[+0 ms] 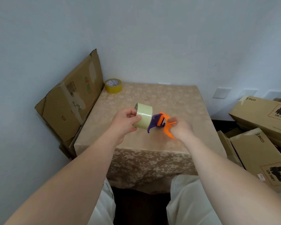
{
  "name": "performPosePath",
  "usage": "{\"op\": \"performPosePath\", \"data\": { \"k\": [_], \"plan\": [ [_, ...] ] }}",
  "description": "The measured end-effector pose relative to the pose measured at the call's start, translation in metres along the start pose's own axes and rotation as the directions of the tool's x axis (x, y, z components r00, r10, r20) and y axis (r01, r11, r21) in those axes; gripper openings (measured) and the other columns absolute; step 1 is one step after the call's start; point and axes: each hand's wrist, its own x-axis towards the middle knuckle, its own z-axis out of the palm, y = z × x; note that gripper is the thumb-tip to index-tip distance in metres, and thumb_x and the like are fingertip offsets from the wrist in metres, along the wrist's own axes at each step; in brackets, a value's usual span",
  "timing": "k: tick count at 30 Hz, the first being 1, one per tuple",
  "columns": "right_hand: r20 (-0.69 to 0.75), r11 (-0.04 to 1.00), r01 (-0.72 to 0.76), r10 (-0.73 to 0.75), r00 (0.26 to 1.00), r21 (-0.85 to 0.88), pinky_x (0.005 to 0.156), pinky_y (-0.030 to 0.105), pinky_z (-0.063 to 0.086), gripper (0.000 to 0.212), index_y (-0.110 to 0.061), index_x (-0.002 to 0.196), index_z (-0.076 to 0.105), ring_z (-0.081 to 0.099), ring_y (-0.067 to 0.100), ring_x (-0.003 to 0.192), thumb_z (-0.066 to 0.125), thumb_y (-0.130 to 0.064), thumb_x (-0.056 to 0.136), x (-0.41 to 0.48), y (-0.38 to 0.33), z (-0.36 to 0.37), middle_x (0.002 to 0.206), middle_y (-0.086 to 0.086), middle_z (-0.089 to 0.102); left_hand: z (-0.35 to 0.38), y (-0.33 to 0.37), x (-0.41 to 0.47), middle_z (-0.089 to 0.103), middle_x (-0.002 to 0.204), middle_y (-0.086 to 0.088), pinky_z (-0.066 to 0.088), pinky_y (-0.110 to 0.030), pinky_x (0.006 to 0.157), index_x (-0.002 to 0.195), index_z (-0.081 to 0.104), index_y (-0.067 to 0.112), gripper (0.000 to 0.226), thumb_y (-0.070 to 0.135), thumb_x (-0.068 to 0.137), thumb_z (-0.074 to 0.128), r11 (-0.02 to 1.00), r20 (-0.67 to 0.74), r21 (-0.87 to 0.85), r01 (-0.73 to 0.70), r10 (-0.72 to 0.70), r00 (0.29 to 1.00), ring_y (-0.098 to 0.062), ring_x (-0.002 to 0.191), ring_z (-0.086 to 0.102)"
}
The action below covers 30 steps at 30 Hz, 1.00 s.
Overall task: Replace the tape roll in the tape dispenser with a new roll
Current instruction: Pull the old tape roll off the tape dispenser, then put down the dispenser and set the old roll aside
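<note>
Beneath your hands lies the flowered table [152, 98]. Your left hand [123, 122] grasps the pale tape roll [143, 116]; just beside it, your right hand [182, 127] grips the orange dispenser [165, 121]. Beyond your left hand sits a yellow roll [113, 86].

Table [152, 98] top mostly bare: open cloth across the far half, right side and near edge, free to pass. Only thing lying on it is a yellow tape roll [113, 86] at far left corner, just beside a flattened cardboard box [71, 101] leaning on the left wall; that blocks the table's left side. Mid-table air is taken: left hand [125, 123] with pale tape roll [143, 116], right hand [180, 127] with orange-purple dispenser [162, 121], roll and dispenser close together, tight gap between them. Right of the table, stacked cartons [263, 120] crowd the floor. Wall [152, 46] closes off the back.
</note>
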Motion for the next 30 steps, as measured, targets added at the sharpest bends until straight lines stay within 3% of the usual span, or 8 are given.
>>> {"op": "performPosePath", "data": {
  "k": [5,7,10,15,19,22,25,30],
  "plan": [
    [0.189,0.995,-0.005,-0.014,0.982,0.100,0.090,0.034,0.049,0.024,-0.024,0.110,0.065,0.056,0.022,0.107,0.057,-0.022,0.088,-0.001,-0.004,0.003,0.123,0.004,0.061,0.003,0.002,0.000,0.059,0.090,-0.003,0.050,-0.039,0.090,0.084,0.061,0.019,0.014,0.006,0.088,0.059,1.000,0.031,0.029,0.006,-0.007,1.000,-0.021,0.098,0.057],
    [0.205,0.958,-0.050,-0.010,0.979,0.284,0.093,0.038,0.050,0.018,-0.023,0.102,0.064,0.056,0.019,0.100,0.055,-0.034,0.090,-0.004,-0.012,0.000,0.117,0.005,0.063,0.005,0.004,-0.001,0.060,0.091,-0.004,0.048,-0.041,0.094,0.084,0.062,0.019,0.016,0.004,0.087,0.058,0.999,0.061,0.042,0.001,-0.004,0.998,-0.021,0.098,0.057],
    [0.406,0.785,-0.216,-0.048,0.913,0.580,0.084,0.034,0.053,0.031,-0.016,0.110,0.060,0.061,0.019,0.097,0.051,-0.040,0.093,-0.009,-0.028,-0.006,0.105,0.007,0.066,0.009,0.007,-0.003,0.062,0.088,-0.002,0.048,-0.039,0.095,0.086,0.063,0.018,0.022,-0.003,0.085,0.057,0.998,0.140,0.062,-0.024,0.015,0.990,-0.018,0.094,0.058],
    [0.422,0.611,-0.293,-0.075,0.903,0.736,0.066,0.033,0.057,0.056,-0.007,0.135,0.044,0.066,0.022,0.093,0.066,-0.010,0.084,-0.009,-0.040,-0.005,0.113,0.011,0.065,0.012,0.007,-0.005,0.063,0.083,0.000,0.047,-0.024,0.081,0.082,0.063,0.019,0.029,-0.010,0.080,0.057,0.979,0.253,0.161,-0.125,0.082,0.964,-0.011,0.082,0.057],
    [0.393,0.451,-0.321,-0.074,0.916,0.833,0.077,0.042,0.053,0.075,-0.013,0.145,0.026,0.064,0.026,0.096,0.063,0.004,0.082,-0.009,-0.040,-0.010,0.102,0.009,0.064,0.012,0.008,-0.007,0.062,0.084,0.005,0.043,-0.004,0.066,0.081,0.062,0.019,0.027,-0.008,0.080,0.059,0.949,0.240,0.267,-0.167,0.103,0.965,-0.006,0.082,0.055],
    [0.379,0.499,-0.269,-0.131,0.916,0.824,0.078,0.040,0.054,0.085,-0.019,0.148,0.020,0.064,0.025,0.095,0.064,0.007,0.080,-0.013,-0.042,-0.009,0.110,0.006,0.061,0.015,0.013,-0.006,0.065,0.091,0.000,0.047,-0.021,0.080,0.090,0.064,0.016,0.015,0.003,0.082,0.066,0.966,0.242,0.226,-0.127,0.070,0.968,-0.009,0.085,0.058],
    [0.352,0.556,-0.220,-0.140,0.925,0.801,0.084,0.039,0.053,0.083,-0.021,0.146,0.027,0.063,0.027,0.103,0.068,0.003,0.078,-0.016,-0.043,-0.010,0.129,0.011,0.057,0.018,0.020,-0.007,0.065,0.092,-0.007,0.053,-0.029,0.077,0.087,0.063,0.015,0.009,0.010,0.082,0.069,0.982,0.264,0.150,-0.117,0.074,0.962,-0.013,0.083,0.062],
    [0.314,0.522,-0.243,-0.051,0.948,0.818,0.061,0.033,0.055,0.051,-0.016,0.124,0.054,0.066,0.022,0.080,0.074,-0.018,0.078,-0.013,-0.043,-0.018,0.097,0.007,0.067,0.021,0.027,-0.014,0.059,0.079,-0.003,0.053,-0.017,0.067,0.079,0.060,0.014,0.017,-0.002,0.081,0.067,0.971,0.363,0.150,-0.186,0.121,0.924,-0.010,0.072,0.058]
  ]
}}
